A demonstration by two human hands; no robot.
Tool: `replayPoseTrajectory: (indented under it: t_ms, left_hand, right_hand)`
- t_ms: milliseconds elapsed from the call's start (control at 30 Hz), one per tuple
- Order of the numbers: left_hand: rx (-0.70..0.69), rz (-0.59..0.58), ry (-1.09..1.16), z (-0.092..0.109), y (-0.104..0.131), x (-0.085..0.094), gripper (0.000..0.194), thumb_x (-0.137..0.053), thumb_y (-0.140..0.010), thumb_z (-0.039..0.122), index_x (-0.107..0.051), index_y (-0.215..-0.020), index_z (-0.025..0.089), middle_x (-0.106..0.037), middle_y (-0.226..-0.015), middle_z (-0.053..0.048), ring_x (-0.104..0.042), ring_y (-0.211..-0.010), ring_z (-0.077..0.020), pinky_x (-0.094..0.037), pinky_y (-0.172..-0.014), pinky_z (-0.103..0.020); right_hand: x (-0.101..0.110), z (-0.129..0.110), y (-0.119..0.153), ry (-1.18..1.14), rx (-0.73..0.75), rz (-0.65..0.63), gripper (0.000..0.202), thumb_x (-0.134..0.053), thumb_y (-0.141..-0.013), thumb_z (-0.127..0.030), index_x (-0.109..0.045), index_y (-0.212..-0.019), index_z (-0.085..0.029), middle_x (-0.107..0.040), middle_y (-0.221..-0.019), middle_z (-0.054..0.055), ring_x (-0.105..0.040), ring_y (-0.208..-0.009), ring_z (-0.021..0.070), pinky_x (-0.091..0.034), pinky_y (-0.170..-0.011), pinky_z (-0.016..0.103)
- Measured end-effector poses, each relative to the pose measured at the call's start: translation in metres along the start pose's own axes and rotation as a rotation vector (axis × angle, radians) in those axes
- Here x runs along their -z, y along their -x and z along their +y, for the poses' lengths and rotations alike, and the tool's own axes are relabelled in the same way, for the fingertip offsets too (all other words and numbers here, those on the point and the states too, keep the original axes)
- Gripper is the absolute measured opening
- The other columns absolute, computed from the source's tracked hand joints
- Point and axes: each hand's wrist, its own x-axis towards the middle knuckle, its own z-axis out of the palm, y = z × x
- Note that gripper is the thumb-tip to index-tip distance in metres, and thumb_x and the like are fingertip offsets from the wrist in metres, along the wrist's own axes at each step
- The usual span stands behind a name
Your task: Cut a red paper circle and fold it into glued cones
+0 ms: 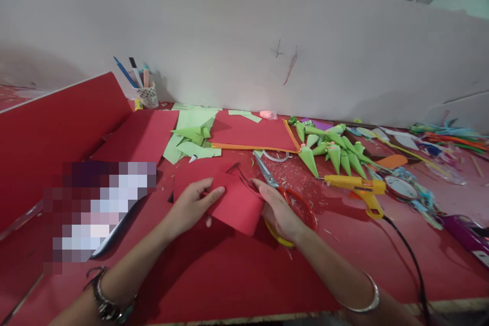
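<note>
A red sheet of paper (229, 193), its right side curling over, is held above the table between both hands. My left hand (194, 204) is closed on its left part, thumb on top and fingers partly underneath. At the curled right edge, my right hand (280, 209) grips the sheet, with some fingertips hidden behind it. Thin dark lines or strands show near the sheet's upper right; I cannot tell which. Large scissors (267, 170) with orange and yellow handles lie just behind and beneath my right hand.
A yellow glue gun (355, 186) with a black cord lies to the right, near green paper cones (336, 150). Red sheets (252, 130) and light green scraps (194, 135) are at the back. A pen cup (147, 96) stands at the wall; a blurred-out device (103, 209) lies left.
</note>
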Motion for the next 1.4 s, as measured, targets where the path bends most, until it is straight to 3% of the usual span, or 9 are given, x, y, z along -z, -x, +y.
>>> replayPoseTrajectory:
  t_ms: [200,333,533,667,767,867,967,1100,1400]
  left_hand:
    - [-0.038,0.099,0.054,-0.001,-0.002,0.0,0.029,-0.05,-0.08,0.039,-0.046,-0.061,0.018,-0.049,-0.044,0.007,-0.048,-0.033,-0.0069,-0.036,-0.039,-0.017]
    - [0.0,0.129,0.076,0.0,-0.001,-0.001,0.03,-0.053,-0.078,0.04,-0.045,-0.06,0.017,-0.05,-0.046,0.008,-0.051,-0.032,-0.0071,-0.035,-0.035,-0.016]
    - [0.126,-0.018,0.311,-0.001,0.0,0.0,0.025,-0.057,-0.076,0.041,-0.055,-0.072,0.016,-0.061,-0.056,0.004,-0.052,-0.035,-0.0069,-0.043,-0.038,-0.018]
    - [0.324,-0.008,0.446,-0.003,0.0,0.0,0.024,-0.065,-0.067,0.039,-0.057,-0.074,0.017,-0.062,-0.057,0.003,-0.054,-0.039,-0.0109,-0.041,-0.033,-0.021]
    - [0.384,-0.107,0.355,-0.004,0.002,0.001,0.028,-0.061,-0.07,0.044,-0.057,-0.069,0.016,-0.059,-0.045,0.002,-0.051,-0.035,-0.0116,-0.041,-0.039,-0.023]
    - [0.322,-0.231,0.187,-0.003,0.005,0.0,0.041,-0.052,-0.076,0.05,-0.057,-0.056,0.015,-0.056,-0.038,-0.001,-0.052,-0.039,-0.012,-0.043,-0.051,-0.024]
    - [0.298,-0.175,0.047,-0.002,0.006,0.0,0.051,-0.048,-0.076,0.055,-0.051,-0.044,0.016,-0.052,-0.036,-0.001,-0.053,-0.043,-0.0132,-0.043,-0.056,-0.025]
    - [0.258,-0.089,-0.021,-0.002,0.005,0.001,0.057,-0.042,-0.078,0.058,-0.052,-0.042,0.015,-0.051,-0.037,-0.002,-0.049,-0.041,-0.0129,-0.04,-0.051,-0.024]
    - [0.216,-0.052,-0.083,-0.001,0.005,-0.004,0.062,-0.037,-0.078,0.06,-0.048,-0.037,0.016,-0.05,-0.037,-0.003,-0.045,-0.039,-0.0114,-0.036,-0.046,-0.023]
  right_hand:
    - [-0.002,0.002,-0.001,0.083,0.0,-0.004,0.034,-0.058,-0.072,-0.054,-0.062,-0.07,-0.02,-0.063,-0.069,0.0,-0.057,-0.063,0.0138,-0.047,-0.065,0.027]
    - [-0.004,-0.003,0.0,0.238,0.067,0.066,0.032,-0.054,-0.077,-0.048,-0.056,-0.065,-0.018,-0.057,-0.062,-0.003,-0.052,-0.06,0.0104,-0.043,-0.059,0.022]
    - [-0.006,-0.008,0.003,0.482,0.067,0.098,0.04,-0.045,-0.082,-0.045,-0.044,-0.054,-0.017,-0.045,-0.043,-0.006,-0.041,-0.038,0.0059,-0.032,-0.038,0.018]
    - [-0.004,-0.007,0.005,0.562,0.077,0.046,0.04,-0.041,-0.084,-0.045,-0.044,-0.056,-0.018,-0.045,-0.042,-0.006,-0.043,-0.036,0.0061,-0.031,-0.035,0.017]
    - [-0.003,-0.005,0.006,0.622,0.095,0.049,0.039,-0.041,-0.084,-0.046,-0.04,-0.057,-0.018,-0.038,-0.044,-0.007,-0.042,-0.035,0.0057,-0.032,-0.035,0.016]
    - [-0.003,-0.004,0.006,0.639,0.081,0.065,0.038,-0.043,-0.083,-0.048,-0.039,-0.059,-0.019,-0.03,-0.046,-0.009,-0.039,-0.034,0.0051,-0.03,-0.033,0.016]
    - [-0.003,-0.002,0.005,0.545,0.077,0.078,0.036,-0.043,-0.083,-0.048,-0.045,-0.064,-0.018,-0.037,-0.044,-0.008,-0.04,-0.034,0.0048,-0.03,-0.033,0.015]
    - [-0.004,-0.003,0.004,0.36,0.033,-0.043,0.035,-0.039,-0.085,-0.048,-0.049,-0.072,-0.017,-0.048,-0.04,-0.007,-0.039,-0.03,0.0049,-0.03,-0.032,0.014]
    - [-0.005,-0.007,0.006,0.458,0.022,0.013,0.039,-0.037,-0.086,-0.049,-0.041,-0.062,-0.019,-0.04,-0.032,-0.009,-0.032,-0.028,0.0046,-0.025,-0.033,0.015]
